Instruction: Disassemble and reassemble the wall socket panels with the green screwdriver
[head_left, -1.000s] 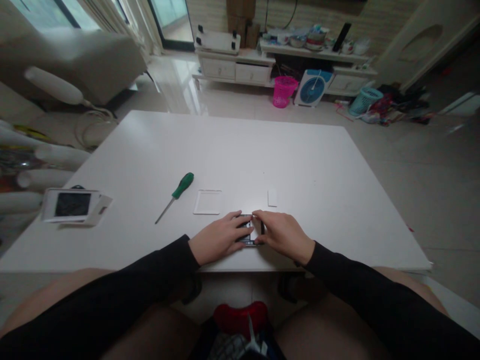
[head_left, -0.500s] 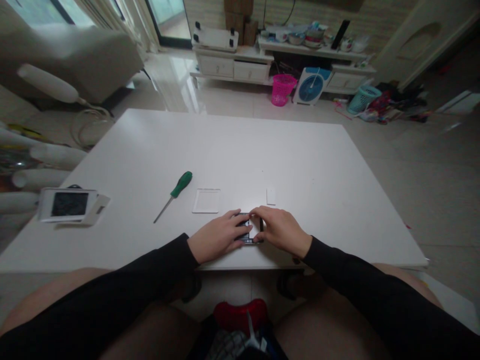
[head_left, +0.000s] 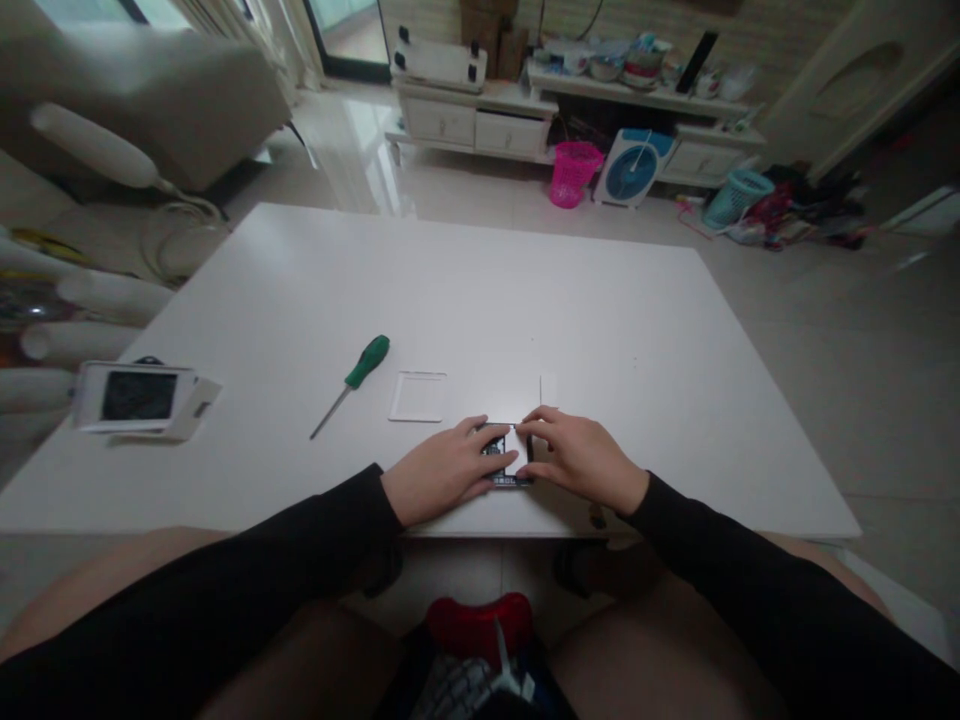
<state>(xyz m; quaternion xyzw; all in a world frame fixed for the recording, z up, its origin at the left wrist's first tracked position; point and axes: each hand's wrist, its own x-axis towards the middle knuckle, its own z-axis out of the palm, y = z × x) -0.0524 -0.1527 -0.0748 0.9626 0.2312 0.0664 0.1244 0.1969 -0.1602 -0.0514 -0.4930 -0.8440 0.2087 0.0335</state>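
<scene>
A small flat device with a black frame point(head_left: 501, 481) lies on the white table in front of me, its circuit-like inside partly showing. A white rectangular piece point(head_left: 514, 458) sits in its right half. My left hand point(head_left: 450, 462) holds the device from the left, with fingertips over it and the thumb at the near edge. With finger and thumb, my right hand point(head_left: 581, 455) grips its right side by the white piece. Left of them lie a clear square cover point(head_left: 418, 398) and a green-handled screwdriver point(head_left: 367, 362). A thin white piece point(head_left: 549, 388) lies beyond my right hand.
At the table's left edge lies a white box point(head_left: 139, 400) with a dark window. A tiny dark and yellow object point(head_left: 597, 516) is near the front edge. Across the floor stand a pink basket point(head_left: 574, 175), a blue fan point(head_left: 634, 168) and a low cabinet point(head_left: 510, 133).
The view has shifted slightly. Both hands stay on the device, and the right fingers have straightened a little along its right side.
</scene>
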